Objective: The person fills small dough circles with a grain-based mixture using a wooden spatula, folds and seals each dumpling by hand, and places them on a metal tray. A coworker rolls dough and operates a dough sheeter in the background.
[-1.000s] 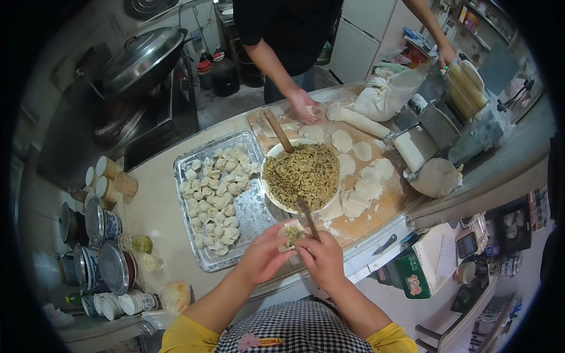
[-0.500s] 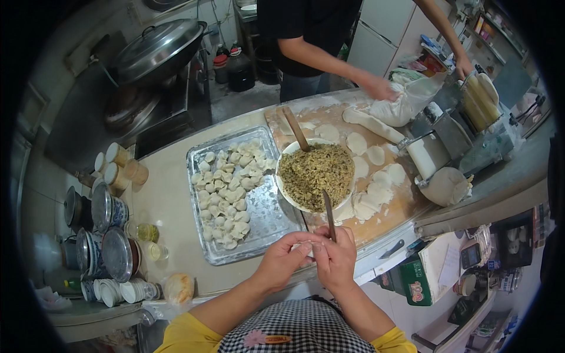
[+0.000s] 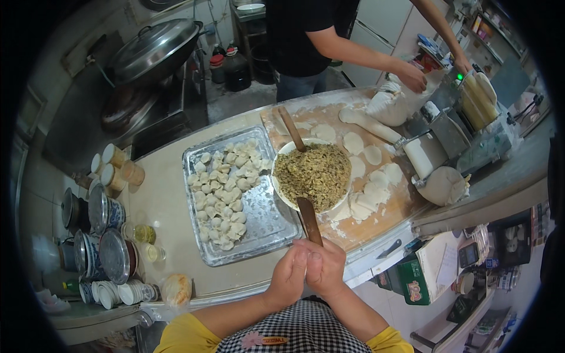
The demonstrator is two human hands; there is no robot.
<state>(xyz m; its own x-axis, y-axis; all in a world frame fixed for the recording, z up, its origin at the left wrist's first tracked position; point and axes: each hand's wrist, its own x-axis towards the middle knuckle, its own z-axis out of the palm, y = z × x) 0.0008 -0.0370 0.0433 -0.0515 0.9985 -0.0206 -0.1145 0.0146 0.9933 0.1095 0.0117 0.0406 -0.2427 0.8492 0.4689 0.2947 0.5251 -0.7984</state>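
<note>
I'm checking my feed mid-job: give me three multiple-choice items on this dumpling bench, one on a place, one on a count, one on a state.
1. Where does the metal tray lie relative to the filling bowl?
A. on the person's left of it
B. on the person's right of it
C. stacked on top of it

2. How many wooden spatulas show?
A. one
B. two
C. four

3. How are the left hand and right hand?
A. spread flat on the counter
B. pressed together
C. holding the tray

Answers: 1 A, the tray sits left of the bowl. 2 B, one spatula rests in the bowl, another is by the right hand. 3 B, both hands meet below the board.
</note>
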